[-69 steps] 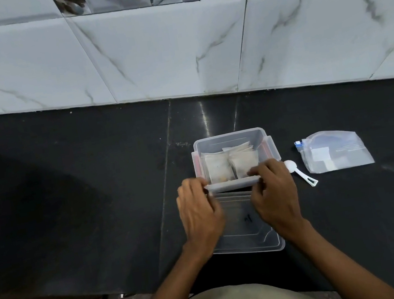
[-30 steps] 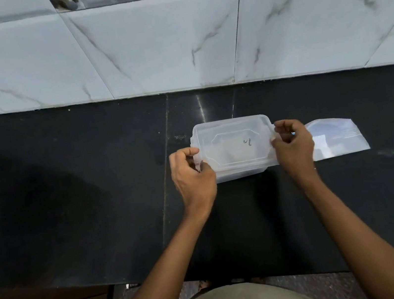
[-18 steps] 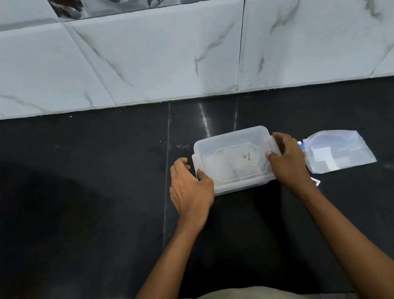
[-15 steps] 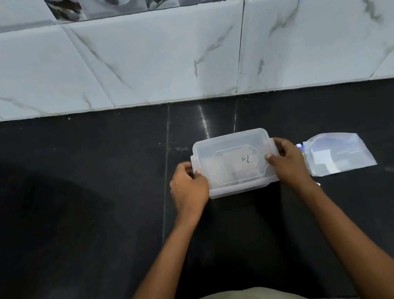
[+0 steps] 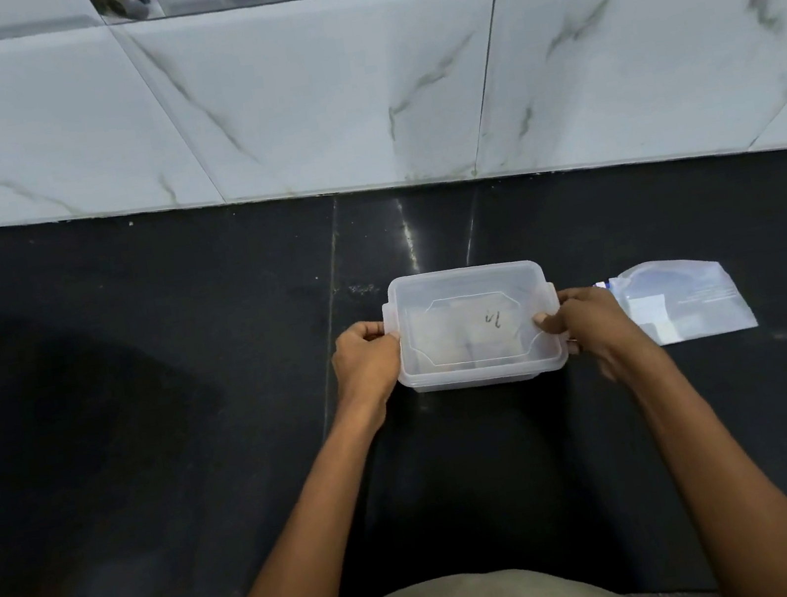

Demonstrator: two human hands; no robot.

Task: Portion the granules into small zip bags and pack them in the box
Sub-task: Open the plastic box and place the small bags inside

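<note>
The lidded translucent plastic box (image 5: 472,325) lies long side left-to-right along the black counter (image 5: 136,393). The left hand (image 5: 366,363) and right hand (image 5: 589,328) clamp curled fingers on its short ends.

Lidded translucent box (image 5: 472,326) upright on counter, pale bags (image 5: 445,341) inside.

One box (image 5: 473,332) with one lid (image 5: 471,308), two small filled bags (image 5: 440,342) dimly seen inside, one large pouch (image 5: 683,301), two hands, one bench (image 5: 136,393).
</note>
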